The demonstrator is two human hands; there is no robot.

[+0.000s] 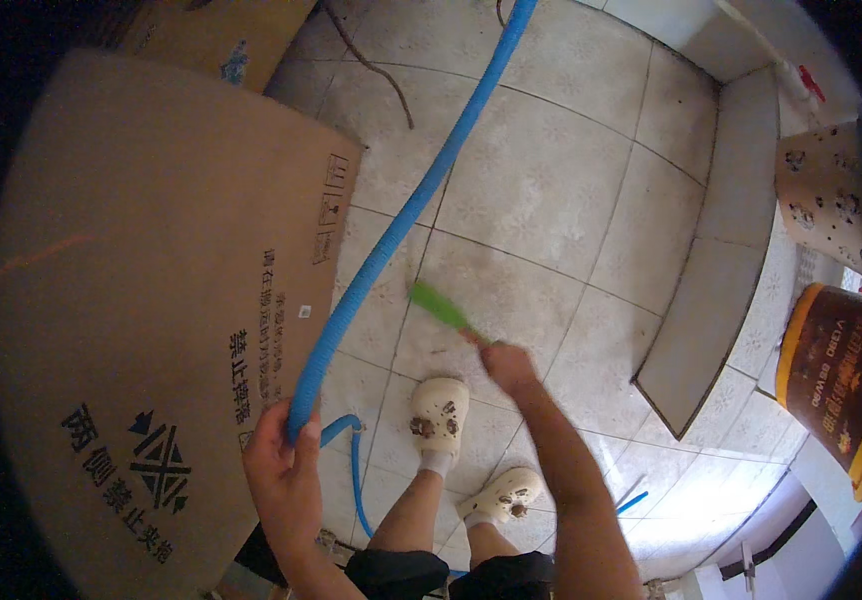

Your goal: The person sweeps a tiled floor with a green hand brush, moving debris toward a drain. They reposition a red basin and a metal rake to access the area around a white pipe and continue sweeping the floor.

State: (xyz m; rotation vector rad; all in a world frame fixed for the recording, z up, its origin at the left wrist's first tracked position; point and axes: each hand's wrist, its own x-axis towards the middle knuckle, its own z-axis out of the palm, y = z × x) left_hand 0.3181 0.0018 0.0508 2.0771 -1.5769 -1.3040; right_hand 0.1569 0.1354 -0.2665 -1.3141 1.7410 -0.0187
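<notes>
A thick blue ribbed hose [408, 214] runs from the top of the head view down to my left hand [284, 457], whose fingers and thumb are wrapped around it. Below that hand, a bent piece of hose and a thinner blue hose [358, 476] lead down towards the floor. My right hand [507, 365] grips the handle of a green brush [440, 305], blurred, its head pointing up and left over the floor tiles. The brush head is apart from the hose; whether it touches the floor I cannot tell.
A large cardboard box [175, 247] with printed writing fills the left side. My feet wear cream clogs [440, 420] on the tiled floor [521, 172]. A low tiled ledge [727, 277] and a brown and orange bucket [836, 382] stand at the right. A thin brown cord [378, 67] lies near the top.
</notes>
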